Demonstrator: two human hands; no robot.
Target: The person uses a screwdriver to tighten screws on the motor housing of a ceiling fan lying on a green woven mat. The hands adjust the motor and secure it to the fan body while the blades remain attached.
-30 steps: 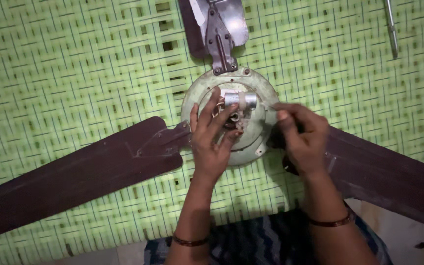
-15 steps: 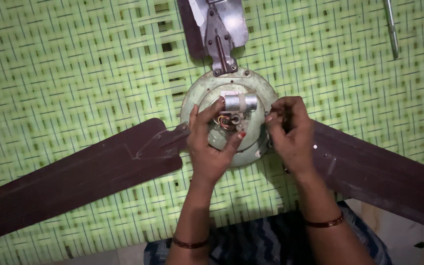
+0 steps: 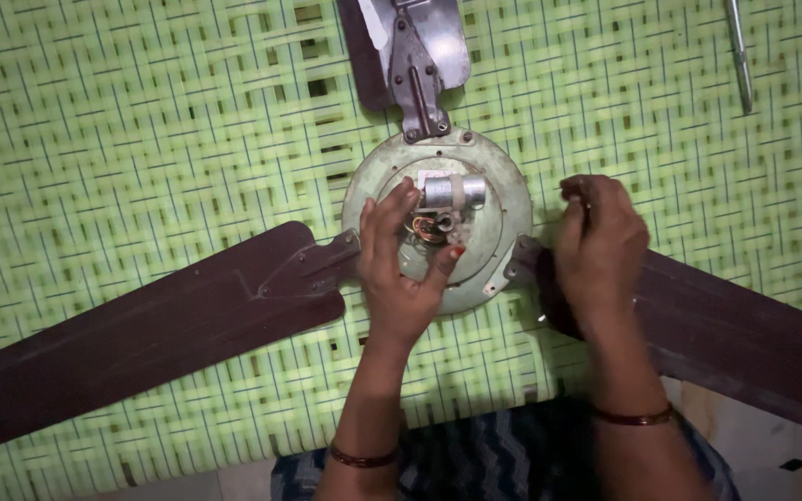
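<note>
Left grip spread on fan motor hub; right grip curled beside hub, contents unclear.

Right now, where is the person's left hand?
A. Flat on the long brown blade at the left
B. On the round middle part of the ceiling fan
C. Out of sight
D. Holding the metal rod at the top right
B: the left hand rests on the fan's round motor housing, fingers beside the small silver cylinder at its centre.
</note>
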